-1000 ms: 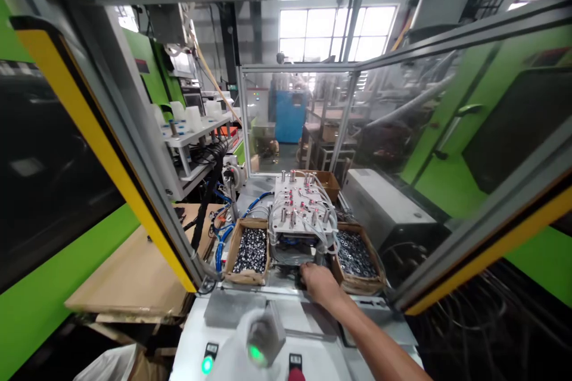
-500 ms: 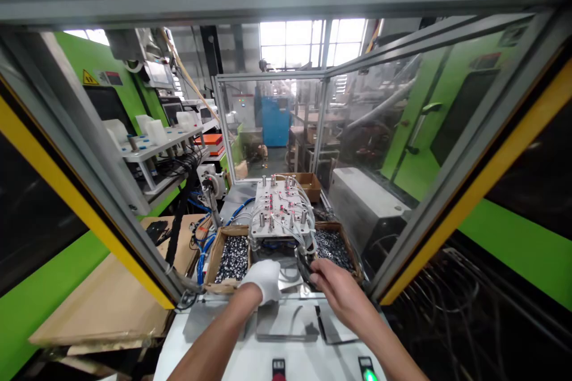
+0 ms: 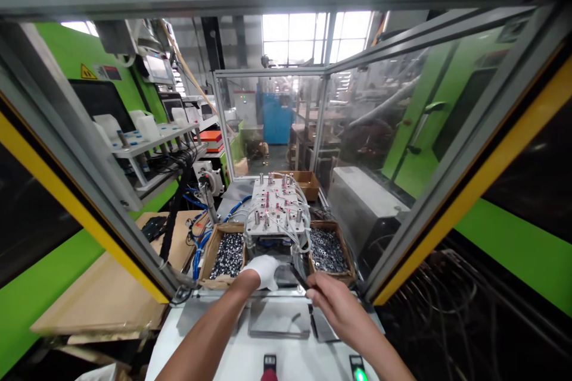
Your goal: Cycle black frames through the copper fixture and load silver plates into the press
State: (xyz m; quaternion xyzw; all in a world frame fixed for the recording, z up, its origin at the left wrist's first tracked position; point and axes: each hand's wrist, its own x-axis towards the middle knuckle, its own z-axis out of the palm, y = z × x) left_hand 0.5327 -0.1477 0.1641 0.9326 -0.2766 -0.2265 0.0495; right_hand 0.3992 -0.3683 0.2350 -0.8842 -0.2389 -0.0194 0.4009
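My left hand (image 3: 263, 272), in a white glove, reaches over the front edge of the station, in front of the metal fixture plate (image 3: 263, 227). Its fingers point away from me and are hidden, so I cannot tell whether they hold anything. My bare right hand (image 3: 325, 293) is closed, thumb and fingers pinching the near end of a dark, narrow flat piece (image 3: 298, 277) that slants up and left. Small metal nuts (image 3: 229, 255) lie in the box at left. Dark ring-shaped metal parts (image 3: 328, 250) lie in the box at right.
Cardboard boxes (image 3: 206, 263) flank the fixture, with hoses around it. Yellow-edged frame posts (image 3: 129, 265) stand on both sides. Nearest me are grey metal plates (image 3: 279, 318), a red button (image 3: 269, 375) and a lit green button (image 3: 360, 374). A grey machine housing (image 3: 366, 193) stands right.
My right hand has lowered slightly, and the dark piece now shows as a thin slanted strip. My left hand stays in nearly the same place. The whole view has shifted a little.
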